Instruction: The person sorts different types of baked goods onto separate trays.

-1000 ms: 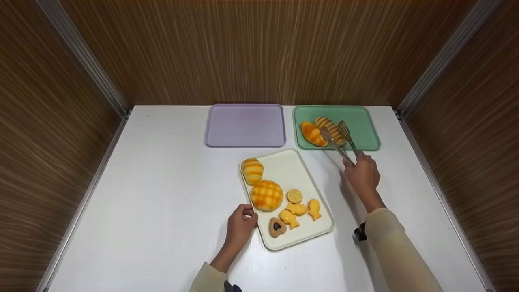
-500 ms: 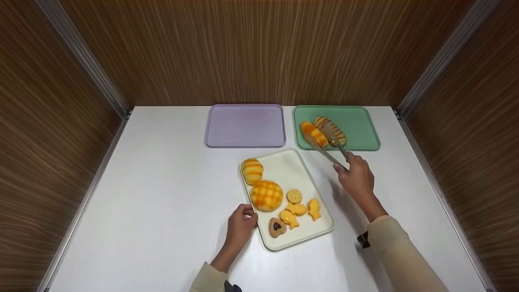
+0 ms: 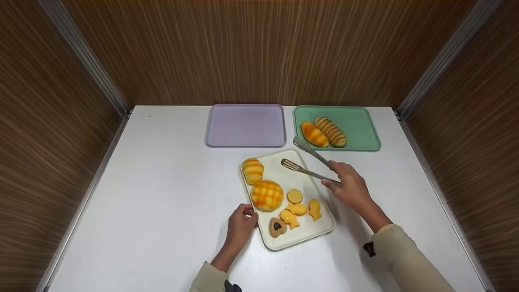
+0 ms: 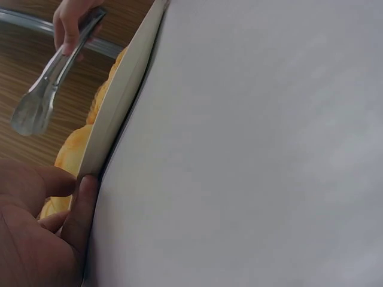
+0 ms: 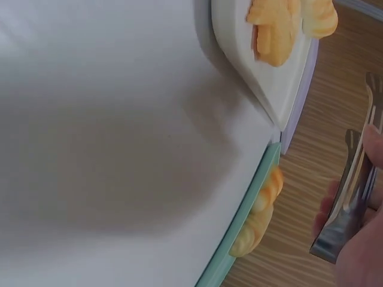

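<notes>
The right hand [image 3: 349, 186] holds metal tongs [image 3: 311, 151], its fingers curled around the arms, which stand wide apart with nothing gripped between them. From those fingers the tongs reach toward the far left: one tip hangs above the far part of a cream tray [image 3: 304, 228], the other near the left near corner of a green tray [image 3: 359, 127].

The left hand [image 3: 241, 222] pinches the cream tray's left rim; the tray lies to the right of its fingers, angled on the white tabletop [image 3: 162, 182]. Along the tray's left side sit a striped bun [image 3: 252, 171], farthest, and a larger checked bun [image 3: 267, 195] just nearer. Nearer and to the right are a round biscuit [image 3: 294, 196], three fish-shaped pieces, one of them [image 3: 314, 209] apart at the right, and a heart-shaped biscuit [image 3: 277, 227] at the near left.

On the green tray, at the far right, an orange loaf [image 3: 314, 134] lies beside a brown-banded loaf [image 3: 331, 132]. A purple tray [image 3: 246, 125] lies to its left.
</notes>
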The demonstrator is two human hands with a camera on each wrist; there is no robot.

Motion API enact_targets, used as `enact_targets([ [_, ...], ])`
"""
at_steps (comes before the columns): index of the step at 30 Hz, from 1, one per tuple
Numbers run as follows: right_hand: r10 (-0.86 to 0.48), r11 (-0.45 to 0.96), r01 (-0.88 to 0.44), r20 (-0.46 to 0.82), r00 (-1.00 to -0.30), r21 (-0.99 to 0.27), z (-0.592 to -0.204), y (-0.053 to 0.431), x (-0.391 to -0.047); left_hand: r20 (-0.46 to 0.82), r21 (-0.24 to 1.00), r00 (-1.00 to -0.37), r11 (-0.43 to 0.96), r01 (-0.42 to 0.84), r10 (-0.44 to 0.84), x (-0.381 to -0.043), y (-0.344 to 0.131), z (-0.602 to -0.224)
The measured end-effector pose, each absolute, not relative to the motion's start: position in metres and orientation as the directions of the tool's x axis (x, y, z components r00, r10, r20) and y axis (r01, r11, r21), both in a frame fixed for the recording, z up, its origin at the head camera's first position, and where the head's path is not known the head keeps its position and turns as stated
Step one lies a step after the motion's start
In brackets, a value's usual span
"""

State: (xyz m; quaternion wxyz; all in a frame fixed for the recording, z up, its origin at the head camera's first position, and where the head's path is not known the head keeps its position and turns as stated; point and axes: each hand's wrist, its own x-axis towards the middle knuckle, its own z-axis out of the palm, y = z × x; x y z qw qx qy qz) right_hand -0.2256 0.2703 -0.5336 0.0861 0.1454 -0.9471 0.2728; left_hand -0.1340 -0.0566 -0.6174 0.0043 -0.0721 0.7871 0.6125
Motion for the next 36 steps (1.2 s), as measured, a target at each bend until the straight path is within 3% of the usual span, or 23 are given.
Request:
enact_targets([
  [16, -0.451, 0.783, -0.463, 0.133, -0.882, -0.416, -0.543, 0.255, -0.200, -0.117, 0.960, -0.986, 0.240, -0.142, -0.116, -0.134, -0.056, -0.614],
  [30, -0.512, 0.792, -0.483, 0.025, -0.859, -0.373, -0.553, 0.245, -0.198, -0.101, 0.965, -0.989, 0.231, -0.124, -0.109, -0.133, -0.056, -0.615],
  [36, -0.535, 0.778, -0.512, 0.044, -0.844, -0.363, -0.557, 0.242, -0.199, -0.094, 0.964, -0.990, 0.240, -0.117, -0.103, -0.133, -0.056, -0.615],
])
